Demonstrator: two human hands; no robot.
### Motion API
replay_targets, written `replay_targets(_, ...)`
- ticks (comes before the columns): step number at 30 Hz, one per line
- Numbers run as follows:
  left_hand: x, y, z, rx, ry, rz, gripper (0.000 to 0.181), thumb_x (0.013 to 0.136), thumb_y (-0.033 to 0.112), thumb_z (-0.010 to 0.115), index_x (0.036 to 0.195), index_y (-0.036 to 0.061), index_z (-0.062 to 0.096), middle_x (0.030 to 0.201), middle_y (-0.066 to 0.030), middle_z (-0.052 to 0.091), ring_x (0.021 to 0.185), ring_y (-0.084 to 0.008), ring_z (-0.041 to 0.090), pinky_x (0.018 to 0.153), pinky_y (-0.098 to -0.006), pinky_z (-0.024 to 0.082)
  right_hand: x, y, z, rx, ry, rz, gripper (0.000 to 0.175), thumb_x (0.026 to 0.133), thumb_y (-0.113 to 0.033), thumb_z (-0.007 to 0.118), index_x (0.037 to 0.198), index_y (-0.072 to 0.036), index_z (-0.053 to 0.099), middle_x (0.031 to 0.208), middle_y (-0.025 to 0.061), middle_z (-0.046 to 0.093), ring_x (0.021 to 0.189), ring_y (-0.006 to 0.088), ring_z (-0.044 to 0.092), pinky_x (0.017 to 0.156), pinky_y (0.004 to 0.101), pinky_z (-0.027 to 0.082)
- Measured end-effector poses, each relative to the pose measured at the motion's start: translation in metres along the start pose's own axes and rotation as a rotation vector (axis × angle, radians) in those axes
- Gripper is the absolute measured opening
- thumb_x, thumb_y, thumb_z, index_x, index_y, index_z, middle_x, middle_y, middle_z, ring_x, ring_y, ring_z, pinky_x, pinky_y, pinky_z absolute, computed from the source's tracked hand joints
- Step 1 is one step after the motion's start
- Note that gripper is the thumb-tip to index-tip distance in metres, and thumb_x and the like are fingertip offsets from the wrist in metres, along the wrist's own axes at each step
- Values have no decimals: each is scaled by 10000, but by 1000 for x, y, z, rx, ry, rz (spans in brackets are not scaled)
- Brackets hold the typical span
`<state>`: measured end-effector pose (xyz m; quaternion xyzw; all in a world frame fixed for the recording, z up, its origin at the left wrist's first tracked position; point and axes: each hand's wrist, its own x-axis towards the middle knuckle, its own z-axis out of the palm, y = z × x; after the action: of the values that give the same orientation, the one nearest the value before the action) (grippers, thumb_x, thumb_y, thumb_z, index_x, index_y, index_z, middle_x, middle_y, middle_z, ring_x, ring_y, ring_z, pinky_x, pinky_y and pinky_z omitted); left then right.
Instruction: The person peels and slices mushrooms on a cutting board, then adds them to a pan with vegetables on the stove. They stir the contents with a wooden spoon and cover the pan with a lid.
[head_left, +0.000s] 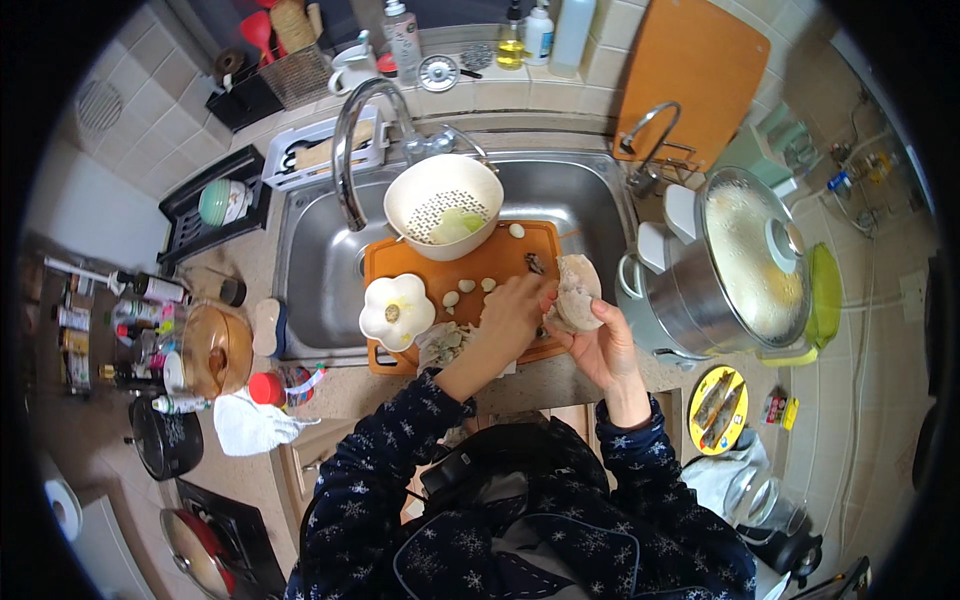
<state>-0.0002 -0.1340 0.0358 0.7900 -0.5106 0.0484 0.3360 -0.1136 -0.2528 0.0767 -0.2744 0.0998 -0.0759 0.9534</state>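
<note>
In my right hand (600, 337) is a pale, rounded piece of food (579, 289), bread-like, with a rough side facing left. My left hand (514, 311) is slightly blurred, its fingertips close to that rough side; whether they pinch anything is hidden. Beneath both hands an orange cutting board (525, 244) lies across the sink's front edge. Several small white peeled cloves, seemingly garlic (466, 286), are scattered on it, with a dark scrap (534, 262) farther right. A flower-shaped white bowl (397, 289) with yellow residue sits at the board's left, beside crumpled pale peelings (446, 343) by my left wrist.
A white colander (444, 169) with a pale green leaf stands on the board's far side, near the curved faucet (349, 150). Sink basins (319, 255) lie behind. At right are a lidded steamer pot (694, 285) and a yellow plate of fish (697, 386).
</note>
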Motion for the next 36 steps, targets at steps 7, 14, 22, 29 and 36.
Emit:
replay_targets(7, -4, 15, -20, -237, -17, -14, 291, 770, 29, 603, 1061, 18, 603, 1037, -119, 589, 909, -264, 588, 749, -384, 473, 11, -8, -13, -66, 11, -70, 472, 913, -203, 603, 1314, -2, 455, 1232, 145, 589, 1172, 268, 565, 1053, 433, 427)
replay_targets(14, 8, 42, -58, -478, 205, -265, 148, 820, 46, 673, 962, 25, 635, 888, -92, 596, 700, -186, 636, 633, -297, 516, 11, 0, -15, -184, 137, -225, 380, 888, -39, 640, 1224, -47, 462, 1189, 114, 602, 1088, 213, 607, 956, 356, 499)
replay_targets(22, 11, 47, -56, -379, 112, -172, 128, 835, 67, 675, 949, 24, 637, 886, -101, 601, 713, -235, 639, 632, -343, 524, 9, 1, -9, -282, 197, -304, 408, 865, 15, 658, 1199, -35, 430, 1133, 102, 614, 1037, 163, 613, 882, 291, 512)
replay_targets(29, 13, 36, -50, -333, 242, -161, 118, 849, 92, 672, 926, 22, 617, 790, -92, 582, 652, -219, 573, 592, -317, 469, 7, 0, -3, -382, 269, -335, 397, 866, 12, 655, 1194, -32, 437, 1152, 107, 609, 1029, 158, 617, 885, 281, 509)
replay_targets(36, 7, 6, -23, -212, 32, -405, 145, 845, 143, 650, 910, 34, 580, 829, -165, 630, 788, -355, 624, 683, -412, 490, 9, 3, 8, -73, 17, -88, 501, 906, -218, 622, 1317, 17, 458, 1249, 164, 584, 1152, 270, 584, 1000, 387, 477)
